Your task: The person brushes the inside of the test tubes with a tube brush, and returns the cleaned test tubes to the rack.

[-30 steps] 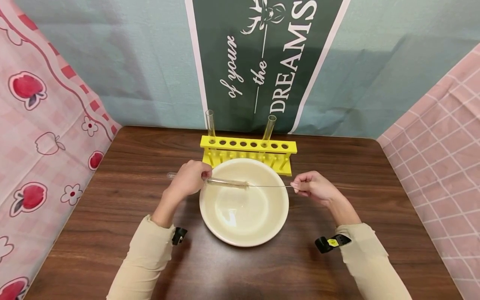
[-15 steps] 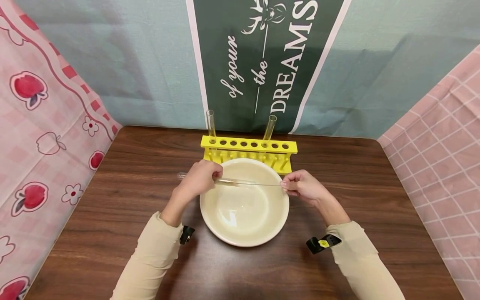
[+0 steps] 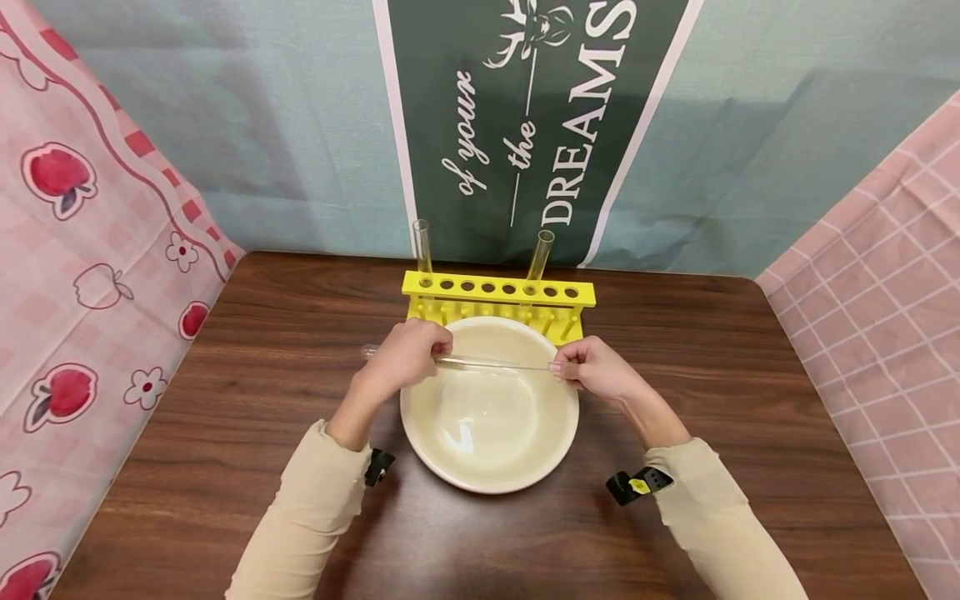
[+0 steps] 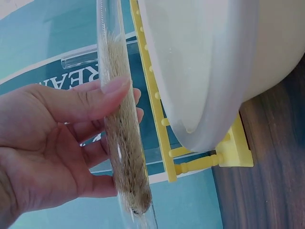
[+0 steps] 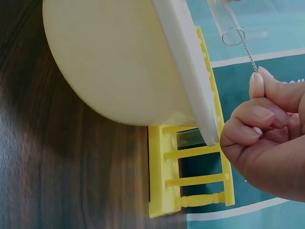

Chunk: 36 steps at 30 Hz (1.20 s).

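My left hand [image 3: 408, 352] grips a clear glass test tube [image 4: 109, 21] lying nearly level above the cream basin [image 3: 487, 483]. A test tube brush [image 4: 126, 148] is inside that tube, its tan bristles deep along the glass in the left wrist view. My right hand [image 3: 596, 367] pinches the brush's twisted wire handle [image 5: 248, 53] between thumb and forefinger, a short way outside the tube's mouth. The other right fingers are curled in. Both hands are over the basin's far part, one at each side.
Behind the basin stands a yellow test tube rack [image 3: 498, 288], partly hidden by it. It holds a left test tube [image 3: 422, 250] and a right test tube [image 3: 538, 260], both rising well above the rack. A brown wooden table [image 3: 480, 550] lies beneath; fabric hangs around it.
My right hand has moved left, and the brush has gone deeper into the tube, so less wire shows. My left hand has shifted right with the tube.
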Each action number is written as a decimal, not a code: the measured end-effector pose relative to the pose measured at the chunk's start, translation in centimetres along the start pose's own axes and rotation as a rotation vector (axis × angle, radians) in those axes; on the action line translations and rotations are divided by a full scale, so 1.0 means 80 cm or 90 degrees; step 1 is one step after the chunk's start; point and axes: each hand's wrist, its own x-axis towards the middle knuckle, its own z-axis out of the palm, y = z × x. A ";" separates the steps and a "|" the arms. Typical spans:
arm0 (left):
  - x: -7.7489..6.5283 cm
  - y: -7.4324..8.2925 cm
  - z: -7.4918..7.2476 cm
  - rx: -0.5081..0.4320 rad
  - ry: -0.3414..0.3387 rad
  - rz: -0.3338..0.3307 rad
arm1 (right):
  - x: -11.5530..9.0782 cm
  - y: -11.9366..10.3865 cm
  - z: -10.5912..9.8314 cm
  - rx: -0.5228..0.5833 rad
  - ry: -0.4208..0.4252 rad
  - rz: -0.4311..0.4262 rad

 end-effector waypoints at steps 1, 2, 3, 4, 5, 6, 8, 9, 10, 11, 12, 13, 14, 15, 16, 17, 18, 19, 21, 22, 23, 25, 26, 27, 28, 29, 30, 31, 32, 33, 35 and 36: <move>0.000 0.000 -0.001 -0.004 -0.008 -0.003 | 0.000 0.000 0.000 -0.020 -0.001 -0.008; 0.001 0.000 -0.002 -0.007 -0.017 -0.007 | -0.001 -0.001 -0.001 -0.039 -0.002 -0.017; 0.001 0.001 -0.003 -0.012 -0.027 -0.011 | -0.002 -0.001 -0.002 -0.059 -0.003 -0.025; 0.002 0.000 -0.003 -0.017 -0.037 -0.014 | -0.002 -0.002 -0.003 -0.076 -0.003 -0.032; 0.003 0.000 -0.004 -0.022 -0.045 -0.017 | -0.003 -0.003 -0.004 -0.086 -0.005 -0.035; 0.004 0.000 -0.005 -0.027 -0.052 -0.019 | -0.004 -0.004 -0.005 -0.099 -0.008 -0.042; 0.005 -0.002 -0.006 -0.035 -0.063 -0.021 | -0.005 -0.005 -0.009 -0.113 -0.018 -0.052; 0.006 -0.002 -0.007 -0.037 -0.066 -0.019 | -0.006 -0.006 -0.010 -0.117 -0.025 -0.056; 0.006 -0.003 -0.008 -0.035 -0.066 -0.016 | -0.006 -0.006 -0.011 -0.118 -0.034 -0.061; 0.006 -0.004 -0.008 -0.037 -0.065 -0.015 | -0.007 -0.007 -0.013 -0.121 -0.045 -0.068; 0.006 -0.005 -0.009 -0.036 -0.065 -0.013 | -0.007 -0.007 -0.014 -0.123 -0.054 -0.074; 0.006 -0.006 -0.010 -0.036 -0.066 -0.010 | -0.008 -0.007 -0.015 -0.128 -0.061 -0.081; 0.006 -0.007 -0.011 -0.034 -0.065 -0.008 | -0.008 -0.008 -0.015 -0.140 -0.065 -0.093; 0.005 -0.007 -0.011 -0.032 -0.063 -0.006 | -0.008 -0.008 -0.014 -0.154 -0.064 -0.105; 0.005 -0.007 -0.012 -0.032 -0.063 -0.004 | -0.008 -0.009 -0.014 -0.170 -0.060 -0.115; 0.005 -0.008 -0.012 -0.032 -0.063 -0.001 | -0.008 -0.010 -0.013 -0.188 -0.052 -0.124; 0.005 -0.008 -0.012 -0.030 -0.063 0.002 | -0.008 -0.011 -0.012 -0.206 -0.041 -0.132; 0.005 -0.008 -0.011 -0.029 -0.062 0.004 | -0.007 -0.012 -0.011 -0.226 -0.028 -0.141; 0.005 -0.009 -0.011 -0.029 -0.059 0.009 | -0.007 -0.014 -0.008 -0.259 -0.003 -0.153; 0.005 -0.009 -0.010 -0.030 -0.060 0.010 | -0.008 -0.016 -0.007 -0.272 0.008 -0.157; 0.005 -0.009 -0.010 -0.034 -0.061 0.009 | -0.007 -0.017 -0.006 -0.282 0.017 -0.164; 0.005 -0.010 -0.009 -0.038 -0.064 0.011 | -0.007 -0.018 -0.003 -0.303 0.030 -0.179; 0.006 -0.011 -0.009 -0.041 -0.067 0.011 | -0.007 -0.019 -0.002 -0.311 0.033 -0.187; 0.006 -0.011 -0.009 -0.043 -0.070 0.010 | -0.007 -0.020 -0.001 -0.320 0.035 -0.196; 0.006 -0.011 -0.009 -0.044 -0.073 0.010 | -0.006 -0.021 0.001 -0.326 0.033 -0.205; 0.007 -0.010 -0.009 -0.044 -0.076 0.010 | -0.006 -0.023 0.002 -0.334 0.031 -0.214; 0.008 -0.010 -0.009 -0.044 -0.079 0.011 | -0.005 -0.024 0.004 -0.341 0.028 -0.222; 0.009 -0.010 -0.008 -0.047 -0.083 0.011 | -0.005 -0.025 0.006 -0.348 0.025 -0.230; 0.009 -0.010 -0.007 -0.050 -0.087 0.012 | -0.004 -0.026 0.008 -0.356 0.023 -0.235; 0.010 -0.009 -0.007 -0.052 -0.091 0.012 | -0.004 -0.027 0.009 -0.367 0.022 -0.244; 0.012 -0.009 -0.006 -0.053 -0.097 0.012 | -0.003 -0.027 0.012 -0.384 0.021 -0.257; 0.012 -0.009 -0.006 -0.054 -0.100 0.010 | -0.002 -0.027 0.013 -0.392 0.021 -0.262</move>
